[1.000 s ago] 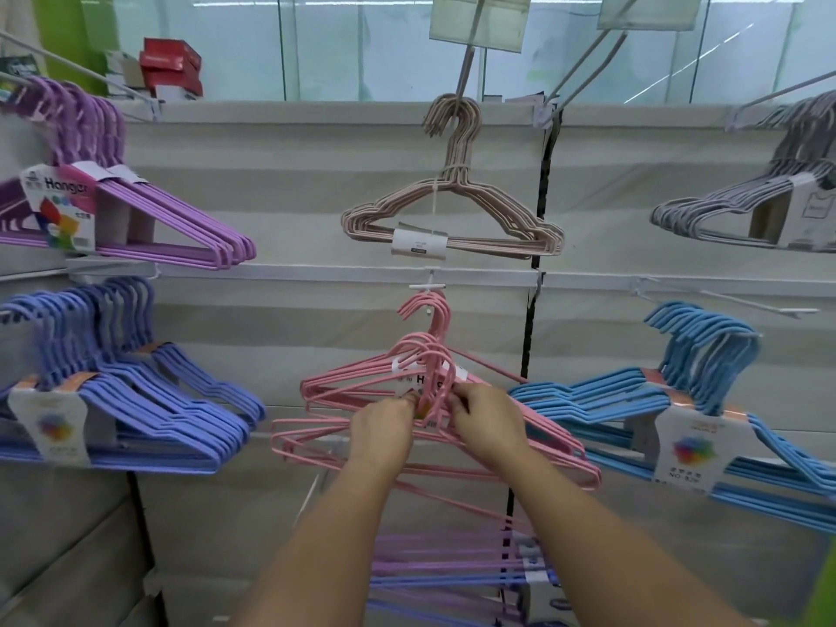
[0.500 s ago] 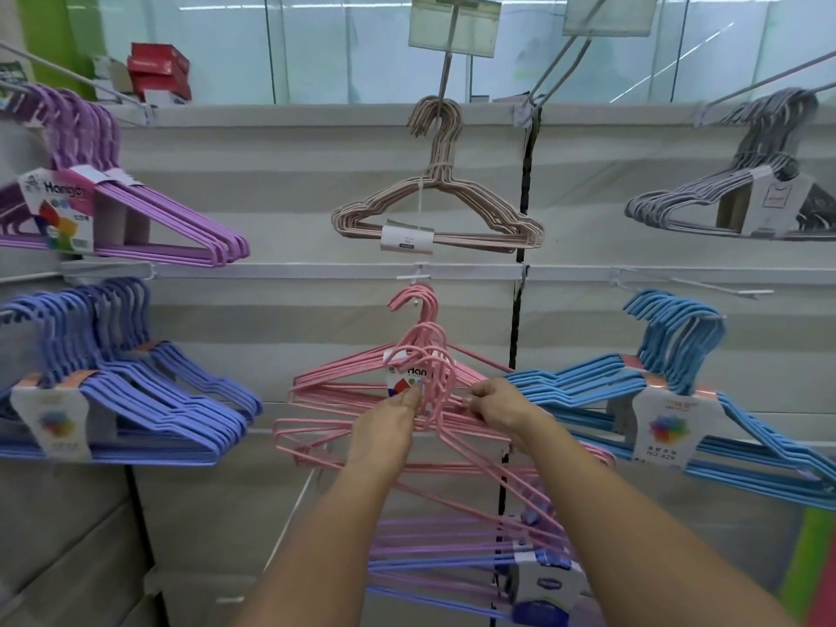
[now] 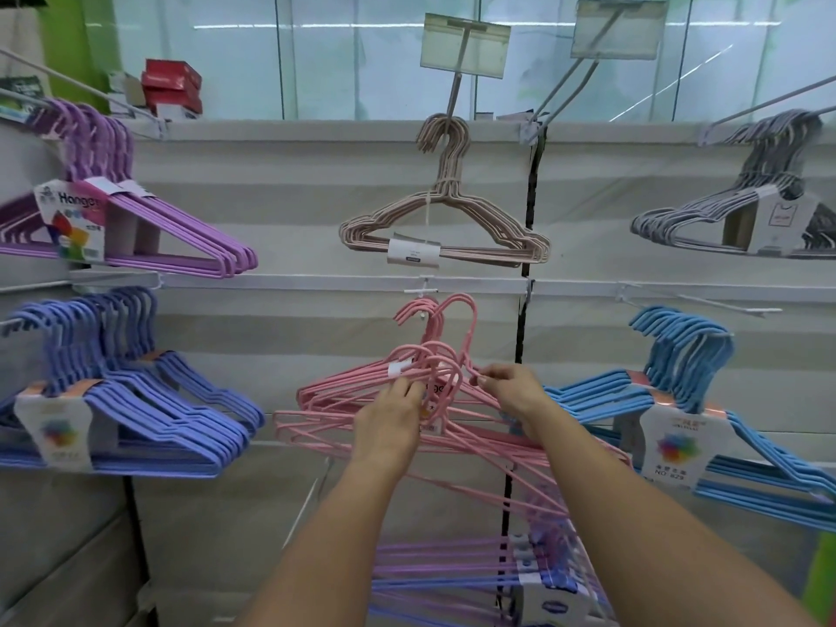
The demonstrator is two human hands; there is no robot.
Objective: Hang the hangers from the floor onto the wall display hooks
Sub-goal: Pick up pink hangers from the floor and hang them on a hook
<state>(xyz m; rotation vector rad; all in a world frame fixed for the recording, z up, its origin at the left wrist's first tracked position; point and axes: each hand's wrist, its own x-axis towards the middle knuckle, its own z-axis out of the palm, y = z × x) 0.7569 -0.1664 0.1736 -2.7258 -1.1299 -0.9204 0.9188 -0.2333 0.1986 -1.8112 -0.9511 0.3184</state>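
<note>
A bunch of pink wire hangers hangs in the middle of the wall display, some hooks over a white display hook. My left hand grips the necks of several loose pink hangers just below it. My right hand pinches the neck of one pink hanger whose curved top rises up beside the white hook. More pink hangers slant down under my right forearm.
Beige hangers hang above. Purple hangers and violet-blue hangers fill the left side, grey hangers and light blue hangers the right. A bare hook sticks out at right. Mixed hangers hang low.
My right hand has lifted one pink hanger up so its curved top now reaches the white hook. My left hand stays on the bunch. The view has shifted slightly.
</note>
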